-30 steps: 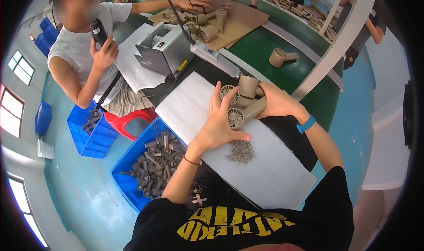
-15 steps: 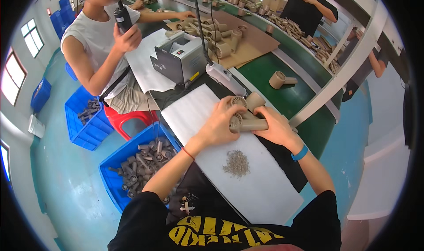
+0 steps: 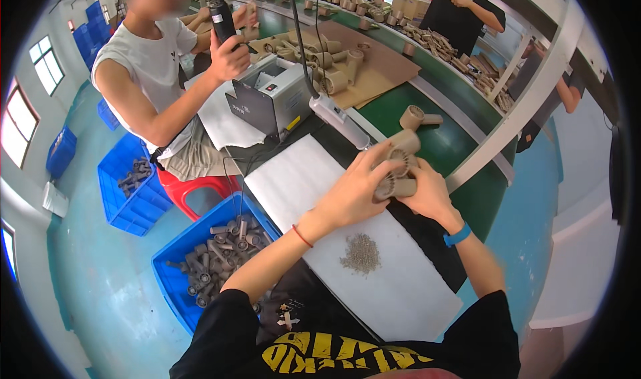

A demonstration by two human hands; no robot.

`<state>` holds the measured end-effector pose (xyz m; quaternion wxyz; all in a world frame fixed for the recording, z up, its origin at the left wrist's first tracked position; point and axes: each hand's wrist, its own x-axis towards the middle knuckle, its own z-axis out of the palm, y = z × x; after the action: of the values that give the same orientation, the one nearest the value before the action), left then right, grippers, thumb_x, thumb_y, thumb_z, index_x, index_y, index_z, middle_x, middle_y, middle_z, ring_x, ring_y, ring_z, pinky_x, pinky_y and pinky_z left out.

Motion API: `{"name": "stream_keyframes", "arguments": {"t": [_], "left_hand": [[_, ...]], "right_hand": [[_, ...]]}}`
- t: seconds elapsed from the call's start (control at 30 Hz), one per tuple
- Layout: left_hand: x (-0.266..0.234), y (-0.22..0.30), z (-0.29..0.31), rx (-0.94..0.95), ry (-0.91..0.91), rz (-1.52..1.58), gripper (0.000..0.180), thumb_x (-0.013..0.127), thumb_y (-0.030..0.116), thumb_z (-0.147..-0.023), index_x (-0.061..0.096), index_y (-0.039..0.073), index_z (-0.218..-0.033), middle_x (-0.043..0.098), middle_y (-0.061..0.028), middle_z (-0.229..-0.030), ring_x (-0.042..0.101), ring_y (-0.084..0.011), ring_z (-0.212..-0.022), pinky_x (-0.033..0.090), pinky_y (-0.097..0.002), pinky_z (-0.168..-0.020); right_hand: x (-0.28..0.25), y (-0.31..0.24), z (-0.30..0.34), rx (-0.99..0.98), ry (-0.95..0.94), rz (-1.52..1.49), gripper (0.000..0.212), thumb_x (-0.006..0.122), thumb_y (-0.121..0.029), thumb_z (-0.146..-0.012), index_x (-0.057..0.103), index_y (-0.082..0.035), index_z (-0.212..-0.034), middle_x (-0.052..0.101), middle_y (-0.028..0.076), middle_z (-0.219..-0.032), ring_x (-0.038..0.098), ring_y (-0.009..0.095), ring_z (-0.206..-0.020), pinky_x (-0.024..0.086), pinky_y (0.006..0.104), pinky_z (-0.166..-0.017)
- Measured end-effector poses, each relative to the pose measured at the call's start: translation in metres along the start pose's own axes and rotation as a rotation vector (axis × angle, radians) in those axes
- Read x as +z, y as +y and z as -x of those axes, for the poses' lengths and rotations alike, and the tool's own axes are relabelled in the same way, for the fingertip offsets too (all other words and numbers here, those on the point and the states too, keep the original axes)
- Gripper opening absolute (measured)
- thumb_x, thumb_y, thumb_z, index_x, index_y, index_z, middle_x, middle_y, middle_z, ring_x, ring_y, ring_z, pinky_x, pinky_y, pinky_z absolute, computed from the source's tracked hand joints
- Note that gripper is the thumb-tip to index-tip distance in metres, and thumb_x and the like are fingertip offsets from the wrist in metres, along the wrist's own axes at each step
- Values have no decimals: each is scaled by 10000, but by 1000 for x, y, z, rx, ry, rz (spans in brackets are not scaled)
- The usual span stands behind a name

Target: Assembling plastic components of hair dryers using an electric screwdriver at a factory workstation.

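Note:
Several beige plastic hair-dryer-shaped housings (image 3: 404, 141) are bunched between my two hands, above the far right edge of the white foam sheet (image 3: 394, 292). My left hand (image 3: 354, 195) is closed round the left side of the bunch, its fingers over the round grille ends. On the other side my right hand (image 3: 431, 195) grips the handle ends, with some fingers hidden behind them. A heap of small metal screws (image 3: 360, 253) lies on the foam sheet below my hands. Just beyond them a pale electric screwdriver (image 3: 339, 122) hangs on a black cord.
A blue crate (image 3: 170, 272) full of grey-brown housings stands at my left. One loose housing (image 3: 419, 117) rests on the green conveyor (image 3: 461, 155). A grey box-shaped machine (image 3: 274, 99) sits ahead, near a co-worker (image 3: 150, 65) holding a black tool. A white metal post (image 3: 511, 122) slants up at right.
Both hands have moved right and slightly away with the bunched housings, which are now tilted differently. The co-worker has raised the black tool and drawn the other hand back.

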<state>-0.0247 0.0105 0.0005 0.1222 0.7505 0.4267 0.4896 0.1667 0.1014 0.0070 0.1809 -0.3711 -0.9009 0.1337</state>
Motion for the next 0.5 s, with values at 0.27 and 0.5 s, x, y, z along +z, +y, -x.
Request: {"name": "stream_keyframes", "arguments": {"t": [0.27,0.5], "left_hand": [[20,-1,-63,-31,616,41,434,650,62,-843,472,14,-1235,428,-203,-1363,430,-373,-1240,364,-427,-1038],[56,-50,-84,-16,575,75,432,607,62,-866,417,17,-1250,413,-217,-1314,451,-397,-1198,400,-429,-997]], "right_hand": [[-5,8,-63,377,242,-732,411,785,-255,-753,641,22,-1021,674,93,-914,643,178,-804,509,312,-715],[8,46,-187,515,279,-1236,426,809,-329,-736,644,-51,-1014,626,22,-926,591,115,-810,473,296,-616]]}}
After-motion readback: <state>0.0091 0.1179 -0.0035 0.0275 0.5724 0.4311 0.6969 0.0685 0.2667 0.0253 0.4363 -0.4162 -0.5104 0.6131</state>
